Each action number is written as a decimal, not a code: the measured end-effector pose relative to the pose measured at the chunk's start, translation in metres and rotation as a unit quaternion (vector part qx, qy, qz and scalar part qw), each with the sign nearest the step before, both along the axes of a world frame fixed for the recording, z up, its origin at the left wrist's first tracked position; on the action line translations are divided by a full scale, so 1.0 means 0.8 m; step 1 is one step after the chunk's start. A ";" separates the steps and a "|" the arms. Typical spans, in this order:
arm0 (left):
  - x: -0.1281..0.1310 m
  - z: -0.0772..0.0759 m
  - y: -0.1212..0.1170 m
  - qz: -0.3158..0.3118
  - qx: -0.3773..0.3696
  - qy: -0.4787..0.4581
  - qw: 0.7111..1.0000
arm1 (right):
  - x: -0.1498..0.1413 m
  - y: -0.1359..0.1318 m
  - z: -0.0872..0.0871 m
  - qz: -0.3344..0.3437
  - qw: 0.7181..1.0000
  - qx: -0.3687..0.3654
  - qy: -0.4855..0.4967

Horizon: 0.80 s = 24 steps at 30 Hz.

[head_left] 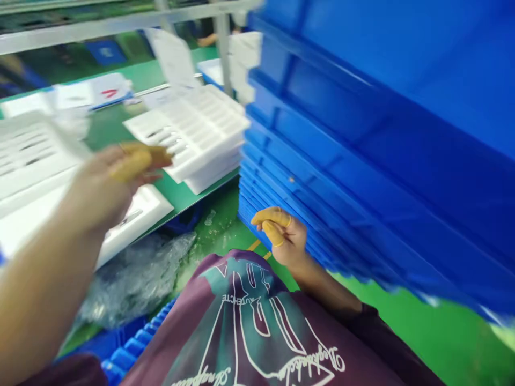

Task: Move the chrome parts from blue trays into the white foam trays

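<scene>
My left hand is raised over the green workbench, blurred by motion, with yellow finger cots on its fingertips; the fingers seem bunched near a stack of white slotted trays. Whether anything is in them I cannot make out. My right hand hangs low by my chest, also wearing yellow cots on thumb and forefinger. Those two fingers are pinched together, the others curled, right beside a tall stack of blue plastic crates.
More white trays lie at the left of the bench, with papers behind them. Crumpled clear plastic wrap sits in a blue bin below the bench. Green floor shows at the right. A metal frame post rises behind the trays.
</scene>
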<state>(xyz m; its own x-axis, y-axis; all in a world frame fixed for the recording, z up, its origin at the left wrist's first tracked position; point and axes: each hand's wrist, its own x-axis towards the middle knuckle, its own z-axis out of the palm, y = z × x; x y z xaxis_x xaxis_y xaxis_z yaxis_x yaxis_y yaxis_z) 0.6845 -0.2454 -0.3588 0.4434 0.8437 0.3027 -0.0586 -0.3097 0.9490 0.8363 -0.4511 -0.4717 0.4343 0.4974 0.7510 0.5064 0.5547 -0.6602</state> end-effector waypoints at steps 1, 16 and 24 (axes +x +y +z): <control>-0.036 -0.030 -0.009 0.036 -0.043 0.011 0.998 | -0.006 0.020 -0.012 0.052 0.997 -0.051 0.032; -0.352 -0.361 -0.331 0.727 -0.349 -0.079 0.586 | -0.222 0.228 -0.059 0.492 0.760 -0.375 -0.199; -0.434 -0.441 -0.423 0.673 -0.515 0.204 0.489 | -0.364 0.149 -0.106 0.602 0.580 -0.474 -0.276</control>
<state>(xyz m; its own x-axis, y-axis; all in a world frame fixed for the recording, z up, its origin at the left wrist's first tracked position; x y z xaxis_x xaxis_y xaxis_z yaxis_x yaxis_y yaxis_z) 0.3370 -0.5838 -0.7114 -0.8786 0.0655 -0.4731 -0.2006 0.8483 0.4900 0.5453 -0.3318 -0.5567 -0.8333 0.4940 -0.2483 0.4077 0.2458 -0.8794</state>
